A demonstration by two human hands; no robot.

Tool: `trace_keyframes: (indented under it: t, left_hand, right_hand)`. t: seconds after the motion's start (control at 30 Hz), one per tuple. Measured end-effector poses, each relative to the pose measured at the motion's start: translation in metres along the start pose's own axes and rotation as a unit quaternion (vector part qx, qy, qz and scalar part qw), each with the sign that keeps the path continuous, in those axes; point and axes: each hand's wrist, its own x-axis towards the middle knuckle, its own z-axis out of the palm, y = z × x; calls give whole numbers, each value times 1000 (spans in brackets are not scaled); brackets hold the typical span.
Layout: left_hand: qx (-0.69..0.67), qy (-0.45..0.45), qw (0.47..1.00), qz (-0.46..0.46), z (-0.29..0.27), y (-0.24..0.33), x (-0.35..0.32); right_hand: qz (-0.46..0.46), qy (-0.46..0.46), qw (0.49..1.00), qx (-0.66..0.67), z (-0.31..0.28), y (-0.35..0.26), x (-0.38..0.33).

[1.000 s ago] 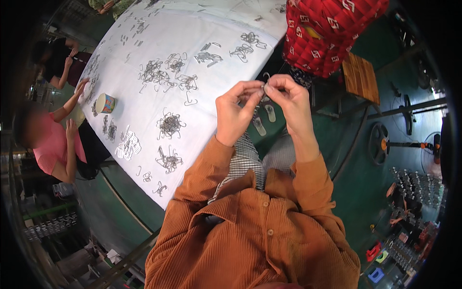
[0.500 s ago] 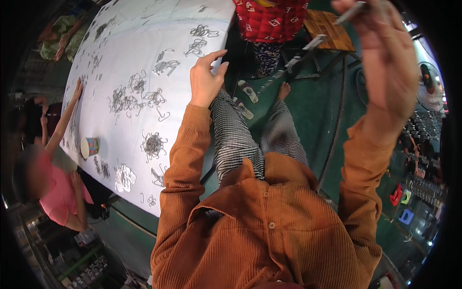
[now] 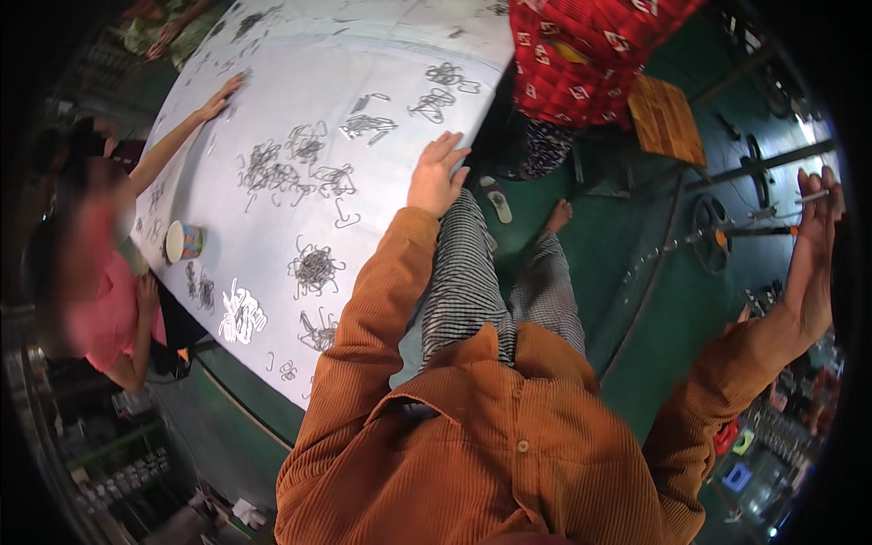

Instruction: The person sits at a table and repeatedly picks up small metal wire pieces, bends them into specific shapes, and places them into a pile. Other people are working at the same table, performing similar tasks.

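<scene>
My left hand (image 3: pixel 439 174) lies at the right edge of the white-covered table (image 3: pixel 272 82), fingers stretched out and nothing held. Out at the far right, my right hand (image 3: pixel 811 263) is raised well away from the table. A thin grey piece (image 3: pixel 814 195), perhaps metal, sits between its fingers; its kind cannot be made out. Several piles of bent wire hooks (image 3: pixel 313 266) are spread over the white cover. Nearest to my left hand are small heaps of grey hooks (image 3: pixel 431 104) and a bundle of straighter pieces (image 3: pixel 368 124).
A paper cup (image 3: pixel 184 242) stands near the table's left edge, above a white pile (image 3: pixel 241 313). A person in pink (image 3: pixel 113 313) sits at left, one arm across the table. Someone in red (image 3: pixel 586 68) is beside a wooden stool (image 3: pixel 666 118). A sandal (image 3: pixel 497 200) lies on the green floor.
My right hand has swung lower and farther right with the thin piece. My left hand has flattened its fingers at the table edge. The view has shifted; the person in red leans differently.
</scene>
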Motion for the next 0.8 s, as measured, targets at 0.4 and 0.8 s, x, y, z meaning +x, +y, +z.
trace_keyframes:
  t: [0.4,0.8]
  left_hand:
    - [21,187,974,-123,-29,-10,-5]
    - [278,0,943,-185,-71,-73,11]
  right_hand:
    - [-36,-229,969,83,13,28,-16]
    - [135,-241,956,98,140,135,-159]
